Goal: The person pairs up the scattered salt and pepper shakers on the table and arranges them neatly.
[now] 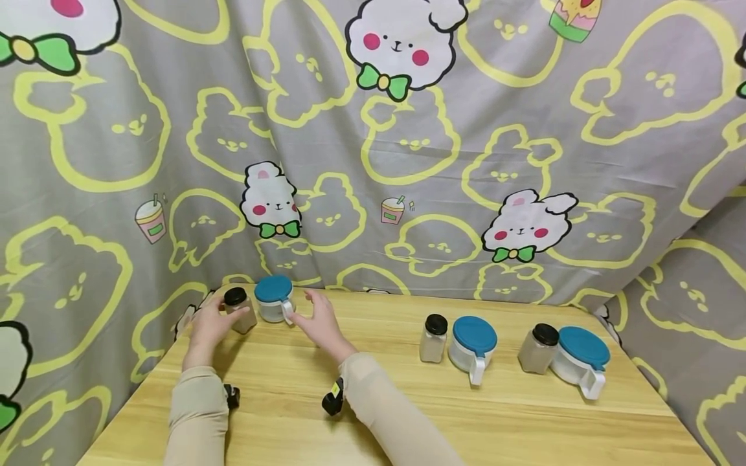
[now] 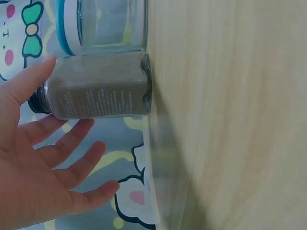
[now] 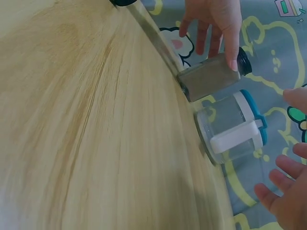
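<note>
A brown-filled glass jar with a black lid (image 1: 241, 314) stands upright at the back left of the table. My left hand (image 1: 208, 323) is around it, thumb on one side and spread fingers on the other. In the right wrist view, the thumb of that left hand (image 3: 216, 21) overlaps the jar (image 3: 208, 76); whether it presses there I cannot tell. Next to the jar stands a clear glass pot with a blue lid and white handle (image 1: 274, 299). My right hand (image 1: 320, 323) is beside this pot (image 3: 225, 127) on the handle side, fingers spread, apart from it in the right wrist view.
Farther right on the wooden table (image 1: 280, 388) stand another black-lidded jar (image 1: 433, 340) and blue-lidded pot (image 1: 473, 343). A third jar (image 1: 537, 349) and pot (image 1: 579, 356) stand near the right edge. A patterned grey curtain (image 1: 373, 252) hangs behind the table.
</note>
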`<state>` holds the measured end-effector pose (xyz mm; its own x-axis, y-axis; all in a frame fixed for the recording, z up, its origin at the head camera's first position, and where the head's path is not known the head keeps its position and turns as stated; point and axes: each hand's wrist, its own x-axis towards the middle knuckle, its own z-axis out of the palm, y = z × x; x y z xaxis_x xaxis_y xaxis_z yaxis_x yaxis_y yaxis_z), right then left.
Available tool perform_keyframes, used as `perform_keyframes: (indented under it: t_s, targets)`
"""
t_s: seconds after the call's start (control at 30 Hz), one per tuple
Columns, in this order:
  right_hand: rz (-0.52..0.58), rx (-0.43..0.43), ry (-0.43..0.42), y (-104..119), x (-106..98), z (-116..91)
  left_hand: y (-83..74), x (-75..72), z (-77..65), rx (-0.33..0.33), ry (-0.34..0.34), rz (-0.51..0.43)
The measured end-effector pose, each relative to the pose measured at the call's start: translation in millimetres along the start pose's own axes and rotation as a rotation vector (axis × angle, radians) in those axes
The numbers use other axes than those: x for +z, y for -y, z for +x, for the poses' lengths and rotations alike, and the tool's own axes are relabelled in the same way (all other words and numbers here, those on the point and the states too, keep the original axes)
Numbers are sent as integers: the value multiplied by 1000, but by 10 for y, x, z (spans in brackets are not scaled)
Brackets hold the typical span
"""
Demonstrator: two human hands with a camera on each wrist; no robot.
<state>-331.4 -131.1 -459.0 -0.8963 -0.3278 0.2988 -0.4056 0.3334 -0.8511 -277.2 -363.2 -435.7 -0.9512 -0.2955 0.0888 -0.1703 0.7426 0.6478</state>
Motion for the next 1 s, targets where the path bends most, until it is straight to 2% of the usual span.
perform_keyframes:
  t_s: [0.2, 0.37, 0.67, 0.87, 1.0]
  targets:
    - [-9, -2, -17, -5, 88, 51, 6, 24, 28, 2, -2, -35]
    - [-40, 38, -21, -38, 184, 102, 20, 23, 19, 4, -13, -32]
    - [-37, 94, -19, -78, 299, 205, 19, 10, 7, -30, 9, -31]
    - [-36, 125, -16, -89, 336, 266, 11, 5, 37, -21, 6, -35]
    - [-47, 132, -22, -113, 360, 295, 23, 22, 64, -30, 27, -46]
